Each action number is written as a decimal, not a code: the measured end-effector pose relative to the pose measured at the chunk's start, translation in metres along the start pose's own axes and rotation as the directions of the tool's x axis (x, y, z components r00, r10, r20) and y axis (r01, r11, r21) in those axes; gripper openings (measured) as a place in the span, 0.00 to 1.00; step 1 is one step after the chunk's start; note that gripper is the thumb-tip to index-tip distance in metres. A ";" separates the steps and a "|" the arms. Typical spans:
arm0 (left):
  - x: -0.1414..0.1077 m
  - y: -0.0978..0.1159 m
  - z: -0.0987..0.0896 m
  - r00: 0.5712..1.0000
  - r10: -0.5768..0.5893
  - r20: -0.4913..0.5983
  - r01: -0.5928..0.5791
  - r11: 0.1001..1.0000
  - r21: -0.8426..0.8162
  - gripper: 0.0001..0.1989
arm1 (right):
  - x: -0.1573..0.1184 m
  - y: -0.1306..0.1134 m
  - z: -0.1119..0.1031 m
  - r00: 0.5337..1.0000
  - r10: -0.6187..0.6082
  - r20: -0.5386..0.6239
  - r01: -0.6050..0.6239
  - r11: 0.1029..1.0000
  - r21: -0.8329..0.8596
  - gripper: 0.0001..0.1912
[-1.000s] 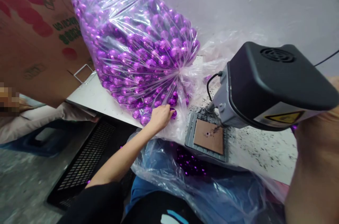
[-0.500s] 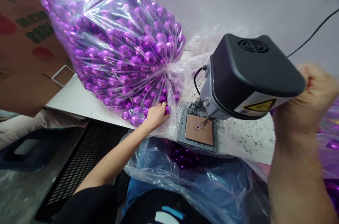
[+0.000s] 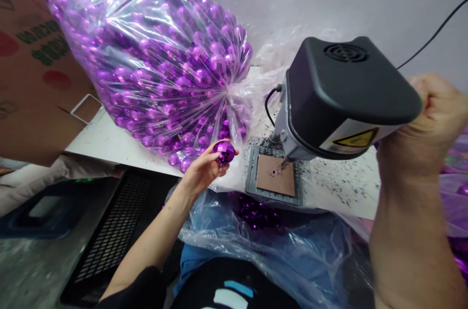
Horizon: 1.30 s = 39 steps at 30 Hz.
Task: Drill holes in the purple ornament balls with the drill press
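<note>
My left hand [image 3: 206, 168] is closed around a shiny purple mirror ball [image 3: 223, 152], with the ball showing between thumb and fingers. It hangs just in front of the knotted end of a clear plastic bag [image 3: 164, 70] full of similar balls. To its right stands a small bench drill press [image 3: 351, 99] with a black housing and a yellow warning label. A brown square plate [image 3: 276, 184] with a small hole lies on the drill's grey base [image 3: 251, 180]. My right hand [image 3: 437, 109] makes a fist at the housing's right side; whatever it grips is hidden.
Dark shavings are scattered over the white table [image 3: 347, 187]. Clear plastic sheeting [image 3: 292, 250] drapes over my lap, with purple balls [image 3: 258, 211] in it. A printed cardboard box [image 3: 40, 94] stands left, above a black crate [image 3: 106, 231]. Another person's sleeve [image 3: 54, 182] shows at far left.
My left hand has drawn back from the bag's lower edge and turned, and a purple mirror ball now shows in its fingers. My right hand stays at the drill press.
</note>
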<state>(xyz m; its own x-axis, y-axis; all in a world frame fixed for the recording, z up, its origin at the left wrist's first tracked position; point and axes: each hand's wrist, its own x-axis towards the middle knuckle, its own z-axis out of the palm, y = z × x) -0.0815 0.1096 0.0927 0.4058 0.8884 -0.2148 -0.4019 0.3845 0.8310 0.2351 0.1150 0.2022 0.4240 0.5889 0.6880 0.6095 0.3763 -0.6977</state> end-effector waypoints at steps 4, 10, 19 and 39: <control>-0.001 -0.032 0.021 0.979 -0.148 0.144 0.179 0.954 -0.240 0.29 | 0.001 -0.003 -0.001 1.000 -0.003 0.030 0.003 1.000 0.001 0.21; 0.012 -0.076 0.043 0.970 -0.202 0.134 0.211 0.976 -0.059 0.25 | 0.003 -0.010 -0.006 0.991 0.048 0.122 -0.053 0.998 0.039 0.19; 0.042 -0.077 0.045 0.994 -0.103 0.040 0.097 0.987 0.128 0.22 | 0.014 -0.031 -0.020 0.940 0.159 0.302 -0.074 0.959 -0.275 0.19; 0.057 -0.105 0.047 0.972 0.234 0.036 -0.209 0.779 0.591 0.28 | 0.013 -0.031 -0.014 0.962 0.134 0.238 -0.068 0.961 -0.268 0.12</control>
<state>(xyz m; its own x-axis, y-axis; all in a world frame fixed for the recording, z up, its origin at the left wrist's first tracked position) 0.0231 0.1080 0.0171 0.3297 0.9441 0.0040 0.0867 -0.0345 0.9956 0.2314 0.1007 0.2353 0.3300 0.7873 0.5208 0.7368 0.1301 -0.6635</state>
